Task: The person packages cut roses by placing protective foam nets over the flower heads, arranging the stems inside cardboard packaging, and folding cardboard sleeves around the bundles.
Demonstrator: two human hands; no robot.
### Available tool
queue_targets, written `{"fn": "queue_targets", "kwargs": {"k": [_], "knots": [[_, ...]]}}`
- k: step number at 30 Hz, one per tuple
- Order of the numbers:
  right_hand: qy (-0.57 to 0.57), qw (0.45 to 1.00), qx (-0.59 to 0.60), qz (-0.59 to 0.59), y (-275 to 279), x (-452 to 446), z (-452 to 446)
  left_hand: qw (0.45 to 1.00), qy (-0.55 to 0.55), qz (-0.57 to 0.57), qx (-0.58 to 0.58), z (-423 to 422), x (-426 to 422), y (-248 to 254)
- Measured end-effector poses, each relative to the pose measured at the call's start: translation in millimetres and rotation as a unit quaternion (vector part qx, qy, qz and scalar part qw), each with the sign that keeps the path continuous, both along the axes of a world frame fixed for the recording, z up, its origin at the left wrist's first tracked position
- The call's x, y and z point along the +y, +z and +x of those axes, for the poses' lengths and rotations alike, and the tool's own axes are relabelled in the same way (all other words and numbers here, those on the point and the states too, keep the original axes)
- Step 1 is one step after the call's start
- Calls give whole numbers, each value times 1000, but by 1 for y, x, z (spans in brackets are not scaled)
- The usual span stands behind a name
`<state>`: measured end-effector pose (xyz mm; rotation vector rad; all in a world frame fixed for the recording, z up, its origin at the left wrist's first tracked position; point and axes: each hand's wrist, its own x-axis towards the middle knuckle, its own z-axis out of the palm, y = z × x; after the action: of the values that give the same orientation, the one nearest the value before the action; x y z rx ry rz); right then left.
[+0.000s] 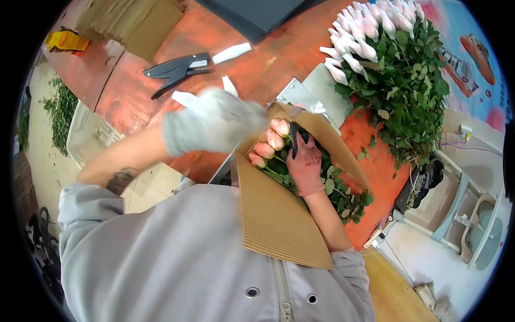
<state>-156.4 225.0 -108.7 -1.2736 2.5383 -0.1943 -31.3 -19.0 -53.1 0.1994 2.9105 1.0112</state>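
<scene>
My left hand (228, 119), in a pale grey glove, is smeared by motion over the table, left of the cardboard wrap; its fingers cannot be made out. Inside the corrugated cardboard wrap (279, 220) lie pink roses (274, 139) with green leaves and stems. My right hand (306, 163), in a pink glove with dark fingertips, is closed over the rose bunch just behind the blooms. A black stapler (179, 70) lies on the red table (131, 83), with white mesh sleeves (232, 53) near it.
A large leafy bunch (402, 102) with white-sleeved blooms stands at the upper right. Cardboard sheets (134, 24) and dark sheets (257, 16) lie at the far side. A metal plate (327, 88) is beyond the wrap. A chair frame (456, 209) stands at the right.
</scene>
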Motion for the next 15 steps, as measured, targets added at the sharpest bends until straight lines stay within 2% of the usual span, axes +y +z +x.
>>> {"fn": "queue_targets", "kwargs": {"k": [1, 4, 6, 9, 10, 11, 13, 15], "knots": [[3, 1000, -14, -15, 1, 0, -1, 991, -42, 115, 48, -8, 16, -5], [27, 999, 24, -13, -3, 1, -1, 989, -69, 90, 98, -16, 44, -24], [11, 999, 49, -12, -3, 2, -1, 991, -110, 8, -75, -16, 51, -30], [18, 998, 53, -12, 0, 3, -3, 993, -91, 33, -60, -10, 53, -36], [20, 997, 74, -11, -2, 3, -4, 986, -109, 27, -122, -14, 50, -28], [22, 997, 73, -14, -1, 3, -4, 986, -105, 25, -123, -12, 51, -29], [30, 997, 67, 5, 5, 4, -3, 992, -98, 22, -78, -11, 55, -37], [33, 998, 51, 22, 10, -1, -4, 995, -90, 24, 32, -11, 52, -36]]}}
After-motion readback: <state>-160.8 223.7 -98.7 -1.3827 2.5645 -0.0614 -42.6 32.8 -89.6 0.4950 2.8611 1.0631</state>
